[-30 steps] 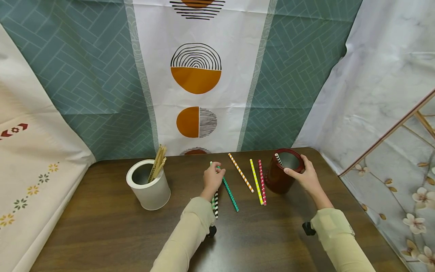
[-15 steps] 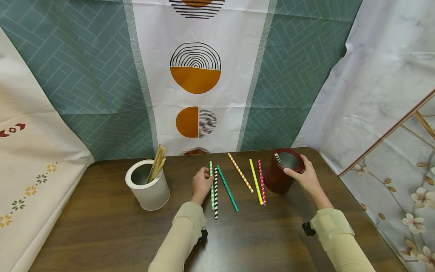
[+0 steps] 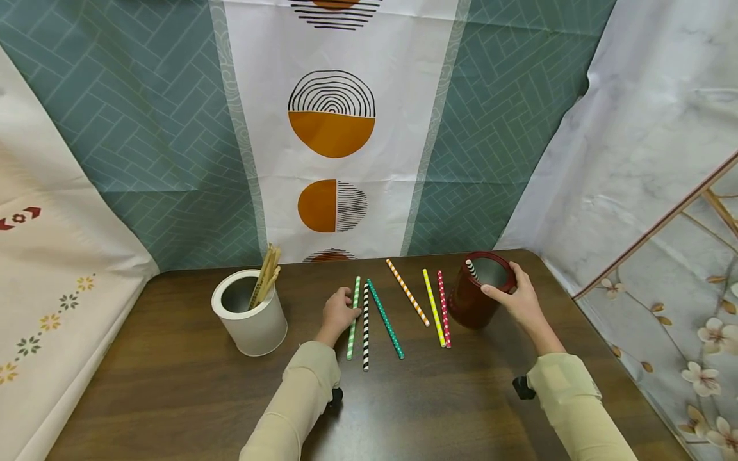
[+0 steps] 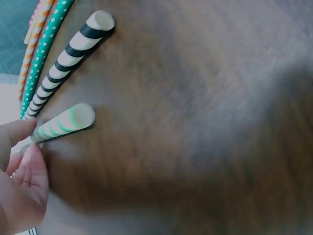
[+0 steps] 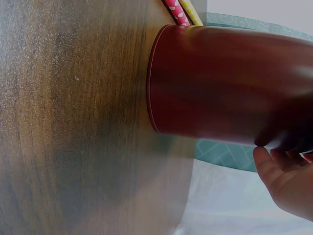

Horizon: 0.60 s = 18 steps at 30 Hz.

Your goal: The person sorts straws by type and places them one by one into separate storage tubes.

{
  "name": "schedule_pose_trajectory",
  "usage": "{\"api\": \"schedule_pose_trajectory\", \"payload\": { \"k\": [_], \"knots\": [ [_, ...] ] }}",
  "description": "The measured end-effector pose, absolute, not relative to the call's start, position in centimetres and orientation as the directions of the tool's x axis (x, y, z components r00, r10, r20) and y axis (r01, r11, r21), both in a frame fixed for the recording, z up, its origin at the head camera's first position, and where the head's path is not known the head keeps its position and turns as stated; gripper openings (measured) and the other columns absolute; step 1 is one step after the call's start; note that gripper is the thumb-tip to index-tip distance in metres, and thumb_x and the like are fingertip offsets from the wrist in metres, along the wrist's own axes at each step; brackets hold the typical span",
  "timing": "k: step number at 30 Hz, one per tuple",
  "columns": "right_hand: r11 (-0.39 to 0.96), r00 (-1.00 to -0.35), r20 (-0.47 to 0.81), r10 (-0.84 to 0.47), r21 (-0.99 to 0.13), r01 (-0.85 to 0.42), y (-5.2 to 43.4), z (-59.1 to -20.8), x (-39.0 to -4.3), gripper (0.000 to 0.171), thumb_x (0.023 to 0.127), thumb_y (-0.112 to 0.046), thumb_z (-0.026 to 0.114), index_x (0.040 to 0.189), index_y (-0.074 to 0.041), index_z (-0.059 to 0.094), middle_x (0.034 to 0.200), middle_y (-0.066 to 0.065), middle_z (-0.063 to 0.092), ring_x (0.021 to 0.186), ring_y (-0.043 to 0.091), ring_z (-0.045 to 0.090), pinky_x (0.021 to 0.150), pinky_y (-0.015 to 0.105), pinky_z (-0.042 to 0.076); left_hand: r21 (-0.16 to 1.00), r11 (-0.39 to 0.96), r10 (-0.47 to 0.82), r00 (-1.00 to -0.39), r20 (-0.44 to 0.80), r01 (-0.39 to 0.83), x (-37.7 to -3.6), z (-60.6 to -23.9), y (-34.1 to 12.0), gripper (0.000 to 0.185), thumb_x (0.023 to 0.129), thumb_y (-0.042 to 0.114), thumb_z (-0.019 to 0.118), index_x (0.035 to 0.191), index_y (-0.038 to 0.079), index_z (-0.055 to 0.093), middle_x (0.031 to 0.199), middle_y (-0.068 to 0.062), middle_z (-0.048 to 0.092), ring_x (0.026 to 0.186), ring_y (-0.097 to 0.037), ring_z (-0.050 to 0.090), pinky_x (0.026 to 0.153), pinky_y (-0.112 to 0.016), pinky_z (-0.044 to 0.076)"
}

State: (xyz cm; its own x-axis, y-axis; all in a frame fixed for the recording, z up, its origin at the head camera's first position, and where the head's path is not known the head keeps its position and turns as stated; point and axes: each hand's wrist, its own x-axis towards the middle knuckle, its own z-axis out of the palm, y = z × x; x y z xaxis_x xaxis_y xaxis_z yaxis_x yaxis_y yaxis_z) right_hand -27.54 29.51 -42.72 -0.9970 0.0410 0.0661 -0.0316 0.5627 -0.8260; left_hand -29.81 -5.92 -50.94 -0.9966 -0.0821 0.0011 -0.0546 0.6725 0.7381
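Head view is showing the person's left hand (image 3: 337,312) resting on the dark wooden table (image 3: 173,384), its fingers loosely curled and touching the light green striped paper straw (image 3: 353,318), which is lying flat just beside the black-and-white striped paper straw (image 3: 366,326). Whether the fingers are actually pinching it I cannot tell; the left wrist view is showing only a fingertip at the straw's side. The right hand (image 3: 519,298) is curling round the rim of the dark red cylindrical cup (image 3: 481,296), steadying it upright, with one striped straw (image 3: 471,269) already leaning inside.

Risks, as I am judging them: the green straw is round and light, so a grazing touch is likely to be rolling it into the black-and-white one or the teal dotted straw (image 3: 385,318). The tall cup is also liable to be tipping if the right hand is pushing at the rim.
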Motion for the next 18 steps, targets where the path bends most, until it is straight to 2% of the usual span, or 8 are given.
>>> {"api": "schedule_pose_trajectory", "payload": {
  "k": [8, 14, 18],
  "knots": [
    [0.576, -0.996, 0.077, 0.047, -0.817, -0.036, 29.7, -42.8, -27.6, 0.088, 0.081, -0.036, 0.061, 0.142, -0.005, 0.005, 0.141, 0.025, 0.015, 0.118, 0.037, 0.033, 0.089, 0.045, 0.035, 0.657, 0.752, 0.046, -0.989, -0.14, -0.057, -29.9, -49.5, -6.4, 0.042, 0.074, 0.017, 0.07, 0.109, 0.002, 0.054, 0.093, -0.009, 0.058, 0.08, -0.022, 0.053, 0.07, -0.034, 0.044],
    [0.582, -0.996, 0.075, 0.044, -0.812, -0.035, 29.7, -42.8, -27.5, 0.088, 0.081, -0.037, 0.061, 0.142, -0.005, 0.005, 0.141, 0.026, 0.015, 0.118, 0.038, 0.032, 0.09, 0.048, 0.034, 0.631, 0.774, 0.039, -0.991, -0.131, -0.053, -29.9, -49.4, -6.4, 0.031, 0.08, 0.023, 0.064, 0.102, 0.002, 0.057, 0.087, -0.008, 0.059, 0.076, -0.019, 0.053, 0.068, -0.032, 0.043],
    [0.585, -0.996, 0.078, 0.044, -0.81, -0.038, 29.6, -42.8, -27.6, 0.088, 0.081, -0.036, 0.061, 0.142, -0.005, 0.006, 0.14, 0.026, 0.016, 0.118, 0.038, 0.031, 0.091, 0.049, 0.033, 0.614, 0.788, 0.028, -0.994, -0.108, -0.045, -29.7, -49.5, -6.5, 0.028, 0.079, 0.021, 0.065, 0.1, 0.003, 0.059, 0.089, -0.008, 0.061, 0.077, -0.02, 0.055, 0.068, -0.034, 0.045]
  ]
}}
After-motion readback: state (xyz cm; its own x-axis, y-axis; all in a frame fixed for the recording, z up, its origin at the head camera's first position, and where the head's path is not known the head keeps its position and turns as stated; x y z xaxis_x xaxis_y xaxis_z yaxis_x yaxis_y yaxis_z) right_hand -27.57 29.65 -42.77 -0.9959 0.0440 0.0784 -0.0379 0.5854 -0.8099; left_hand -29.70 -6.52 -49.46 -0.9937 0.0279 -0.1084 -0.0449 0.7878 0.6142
